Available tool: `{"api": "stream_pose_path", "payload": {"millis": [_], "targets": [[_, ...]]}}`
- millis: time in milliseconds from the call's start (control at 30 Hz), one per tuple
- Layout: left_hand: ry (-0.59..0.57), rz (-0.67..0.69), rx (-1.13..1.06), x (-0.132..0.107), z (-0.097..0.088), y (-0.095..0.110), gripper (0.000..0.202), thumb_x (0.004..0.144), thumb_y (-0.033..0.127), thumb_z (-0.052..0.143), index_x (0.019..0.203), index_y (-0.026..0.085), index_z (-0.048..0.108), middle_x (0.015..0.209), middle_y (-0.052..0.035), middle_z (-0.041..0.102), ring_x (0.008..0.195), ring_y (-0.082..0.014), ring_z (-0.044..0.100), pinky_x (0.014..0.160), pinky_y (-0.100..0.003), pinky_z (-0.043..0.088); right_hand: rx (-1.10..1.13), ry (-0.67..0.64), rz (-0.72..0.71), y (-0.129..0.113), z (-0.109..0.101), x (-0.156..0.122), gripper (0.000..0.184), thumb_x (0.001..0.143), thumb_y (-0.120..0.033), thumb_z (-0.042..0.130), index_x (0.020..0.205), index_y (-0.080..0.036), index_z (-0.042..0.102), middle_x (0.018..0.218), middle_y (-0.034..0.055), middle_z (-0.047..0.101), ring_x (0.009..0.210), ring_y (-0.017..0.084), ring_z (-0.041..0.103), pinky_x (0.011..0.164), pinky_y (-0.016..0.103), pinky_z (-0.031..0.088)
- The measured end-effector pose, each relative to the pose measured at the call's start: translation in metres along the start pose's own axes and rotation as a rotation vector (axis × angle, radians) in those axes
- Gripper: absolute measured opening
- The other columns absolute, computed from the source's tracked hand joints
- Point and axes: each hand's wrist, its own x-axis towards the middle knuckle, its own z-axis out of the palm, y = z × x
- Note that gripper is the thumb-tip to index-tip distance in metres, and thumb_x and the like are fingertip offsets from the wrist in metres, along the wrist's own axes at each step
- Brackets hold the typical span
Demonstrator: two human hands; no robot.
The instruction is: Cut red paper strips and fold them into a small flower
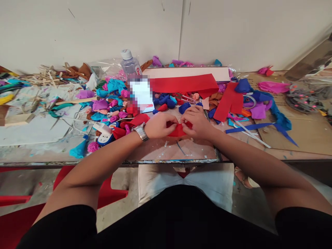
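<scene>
Red, thin material, paper or cloth we cannot tell: one red piece (178, 131) lies between the two hands, just in front of the seated wearer. We make it our clock's centre, twelve towards the wall (103, 31).

Left hand (160, 125), at nine, grips its edge, thumb against fingertips; a metal watch (141, 132) circles that wrist. Right hand (195, 121), at two to three, pinches the other side with thumb and forefinger, remaining fingers curled. We judge the paired pinch keeps so limp a thing taut and leaves both thumbs free to work it.

Twelve o'clock: wide red strip (185, 84), laid flat, probably to spare it creases. Two o'clock: second red cutting (230, 102), within easy reach. Half past ten: phone (142, 95), screen lit, blurred; we suppose it leans on the heap so it can be seen hands-free. Bottle (131, 67) upright behind it, at eleven, seemingly out of elbow range. Nine o'clock: power strip (105, 138) among crumpled scraps (100, 104). Three: blue ribbon (250, 128).
</scene>
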Motion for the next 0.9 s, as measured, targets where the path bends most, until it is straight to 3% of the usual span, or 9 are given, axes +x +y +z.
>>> {"api": "stream_pose_path", "payload": {"millis": [267,533,700,900], "targets": [[0.009,-0.044,-0.024,0.0002,0.0013,-0.0013,0.023,0.089,0.025,0.058,0.091,0.017,0.079,0.077,-0.0019,0.075,0.065,-0.0135,0.058,0.065,-0.028,0.038,-0.021,0.027,-0.026,0.0005,-0.0001,-0.0002,0.007,0.089,-0.024,0.061,0.083,-0.022,0.064,0.088,0.0047,0.075,0.103,0.028,0.06,0.096,0.048,0.029],[-0.112,-0.03,-0.132,0.0007,-0.0003,-0.0037,0.025,0.092,0.026,0.055,0.087,0.016,0.077,0.067,0.0014,0.067,0.058,-0.0103,0.05,0.058,-0.026,0.034,-0.016,0.011,-0.008,-0.0002,0.0001,-0.001,0.005,0.088,-0.023,0.06,0.083,-0.022,0.062,0.084,0.0047,0.07,0.1,0.028,0.06,0.097,0.049,0.031],[-0.134,-0.057,-0.164,0.001,-0.0005,-0.0061,0.025,0.091,0.027,0.055,0.082,0.016,0.076,0.066,0.0018,0.065,0.059,-0.0102,0.049,0.057,-0.025,0.032,0.033,0.003,0.002,-0.0016,-0.0017,-0.001,0.01,0.086,-0.02,0.061,0.09,-0.022,0.069,0.091,0.0054,0.076,0.102,0.029,0.061,0.097,0.05,0.031],[-0.174,-0.066,-0.226,0.0015,0.0003,-0.0078,0.027,0.093,0.031,0.056,0.087,0.015,0.077,0.066,0.002,0.062,0.059,-0.0102,0.046,0.057,-0.025,0.032,0.012,-0.005,-0.028,-0.0027,-0.0015,-0.0011,0.011,0.093,-0.027,0.063,0.086,-0.023,0.072,0.091,0.0027,0.079,0.106,0.028,0.062,0.1,0.05,0.03]]}}
